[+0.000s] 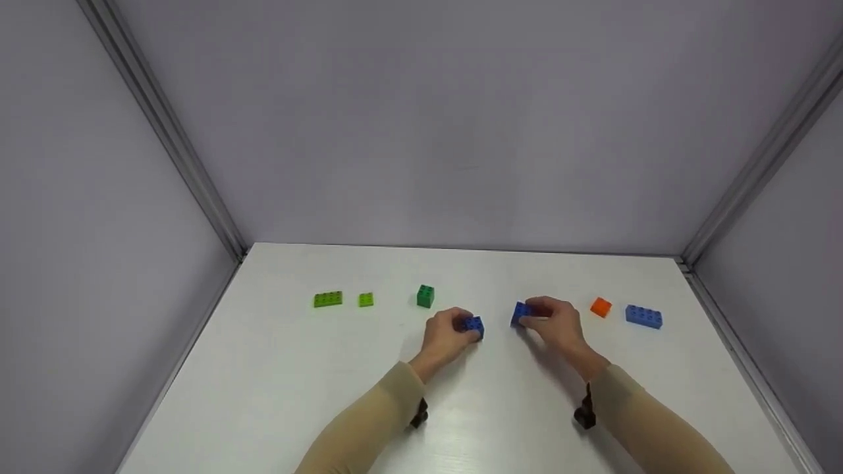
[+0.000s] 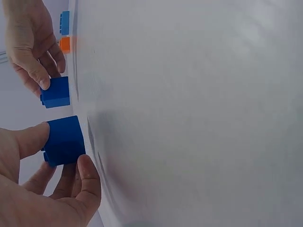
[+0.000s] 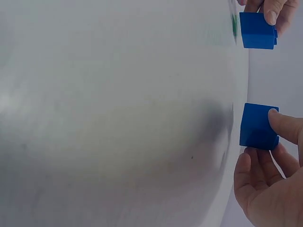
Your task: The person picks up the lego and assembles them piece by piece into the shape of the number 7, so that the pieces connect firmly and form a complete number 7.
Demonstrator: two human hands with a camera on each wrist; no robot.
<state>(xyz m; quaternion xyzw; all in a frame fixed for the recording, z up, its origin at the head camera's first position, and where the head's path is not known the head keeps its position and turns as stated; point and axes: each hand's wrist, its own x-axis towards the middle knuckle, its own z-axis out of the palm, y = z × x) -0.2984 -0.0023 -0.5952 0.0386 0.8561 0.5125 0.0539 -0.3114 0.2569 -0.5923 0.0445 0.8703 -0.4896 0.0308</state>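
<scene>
A person's left hand [image 1: 448, 337] is pinching a dark blue toy building brick [image 1: 474, 326] between thumb and fingers. The right hand [image 1: 558, 326] is gripping a second dark blue brick [image 1: 519, 315] the same way. Both bricks are being held near each other, apart, at the middle of a white table [image 1: 296, 382]. Toward the left, a long lime brick [image 1: 328, 299], a small lime brick [image 1: 366, 300] and a green brick [image 1: 425, 296] are resting; toward the right, an orange brick [image 1: 600, 307] and a long lighter-blue brick [image 1: 644, 316].

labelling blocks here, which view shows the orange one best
The head view: the orange block shows unobstructed, from above. The left wrist view catches it only side-on, just beyond the right hand; the right wrist view doesn't show it.
</scene>
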